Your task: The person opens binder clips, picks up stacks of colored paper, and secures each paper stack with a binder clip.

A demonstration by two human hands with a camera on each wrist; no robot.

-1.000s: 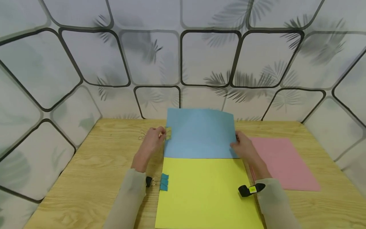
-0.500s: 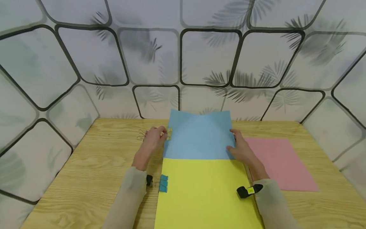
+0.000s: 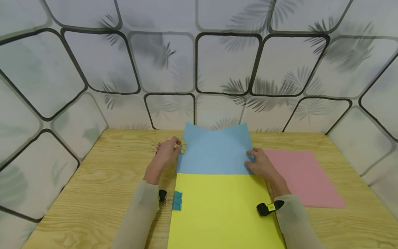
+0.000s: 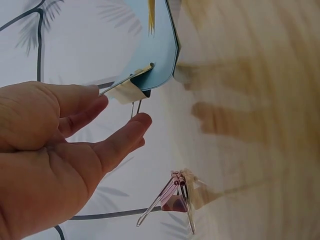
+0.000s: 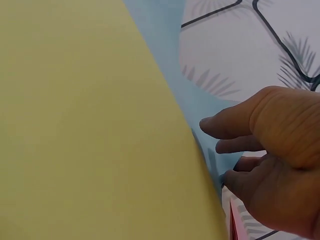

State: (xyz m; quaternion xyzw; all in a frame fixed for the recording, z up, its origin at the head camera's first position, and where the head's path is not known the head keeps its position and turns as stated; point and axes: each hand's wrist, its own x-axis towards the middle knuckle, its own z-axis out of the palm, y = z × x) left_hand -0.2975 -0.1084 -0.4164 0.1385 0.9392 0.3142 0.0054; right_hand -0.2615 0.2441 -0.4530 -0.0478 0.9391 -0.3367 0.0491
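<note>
Left hand (image 3: 165, 153) pinches a yellow binder clip (image 3: 184, 147) at the edge of a blue sheet (image 3: 216, 152); right hand (image 3: 262, 164) has loosened, fingers spread, perhaps leaving it to the clip.

On a table (image 3: 93, 186), a near sheet (image 3: 220, 211) is set before a far sheet (image 3: 216, 154), left edges held by a front clip (image 3: 177, 201) and rear clip (image 3: 184, 147); a third sheet (image 3: 304, 180) is laid to the right.

desk-type nook, home vs. office unclear, indoors, wood-grain tbl (image 3: 102, 180), leaf-print walls (image 3: 228, 65) w/ blk outlines, binder clips (image 3: 184, 147)
</note>
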